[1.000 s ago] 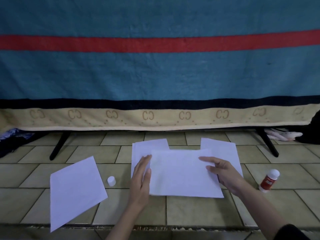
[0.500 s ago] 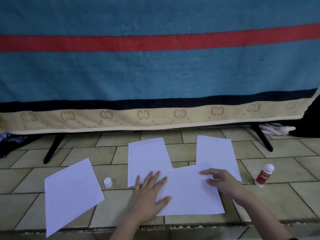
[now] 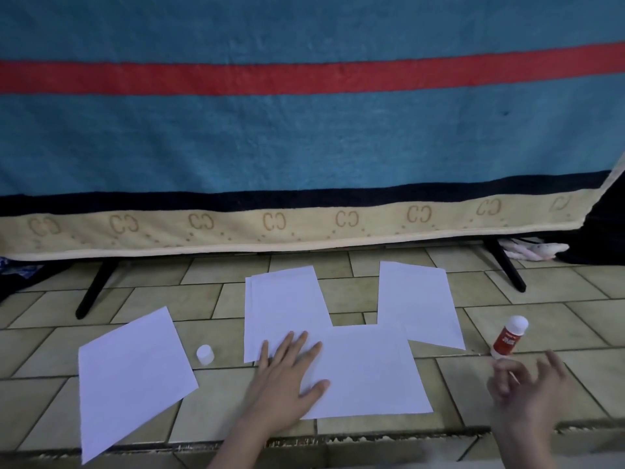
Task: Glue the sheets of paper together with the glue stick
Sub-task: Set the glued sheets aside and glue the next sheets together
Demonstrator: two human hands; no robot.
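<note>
A white sheet [image 3: 368, 374] lies flat on the tiled floor, overlapping a small stack of sheets [image 3: 284, 302] behind it on the left and a sheet [image 3: 419, 302] behind it on the right. My left hand [image 3: 287, 377] presses flat on the front sheet's left edge, fingers spread. A red glue stick [image 3: 508, 338] with a white end stands upright to the right. My right hand [image 3: 531, 390], blurred and with fingers spread, hovers just in front of the glue stick and holds nothing. The white cap [image 3: 205, 354] sits on the floor to the left.
Another white sheet [image 3: 132, 377] lies askew at the left. A blue, red-striped blanket [image 3: 304, 130] hangs over a stand with black legs [image 3: 94, 289] behind the papers. A raised tile ledge [image 3: 338, 441] runs along the front.
My right hand has left the front sheet and moved right, toward the glue stick. My left hand stays pressed on the sheet. The view shifted slightly.
</note>
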